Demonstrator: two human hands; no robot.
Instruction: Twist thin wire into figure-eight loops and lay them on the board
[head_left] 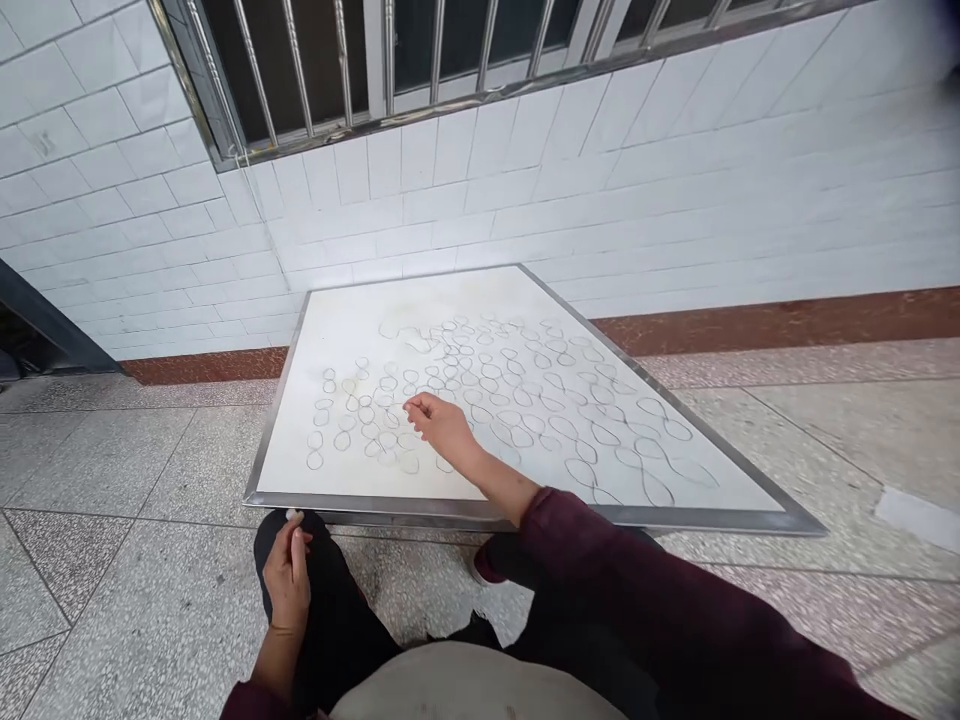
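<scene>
Head view looks down on a tiled wall (pixel 450 200) with a barred window (pixel 300 70) cut off along the top of the frame, and a red-brown skirting band (pixel 780 320) running beneath the tiles. A speckled stone floor (pixel 112 460) spreads across the lower part of the view. A large white board (pixel 352 330) with a metal frame (pixel 675 517) sits on or just above the floor, its far edge near the wall; whether it lies flat or is propped up cannot be made out, as its near edge is partly hidden by the person's body. Rows of grey hand-drawn loops (pixel 517 400) cover much of the board, and the far ones grow faint and hard to trace.

The right hand (pixel 442 425), in a maroon sleeve (pixel 600 570), reaches out over the loops near the middle of the board. Its fingers (pixel 415 404) are bunched together and low over the surface, but whether they touch it or hold anything cannot be told. The left hand (pixel 289 580) is raised by a black-trousered knee (pixel 330 600), its fingers closed around a small white stub (pixel 291 515), possibly chalk. A red shoe (pixel 484 565) shows beneath the near edge.
</scene>
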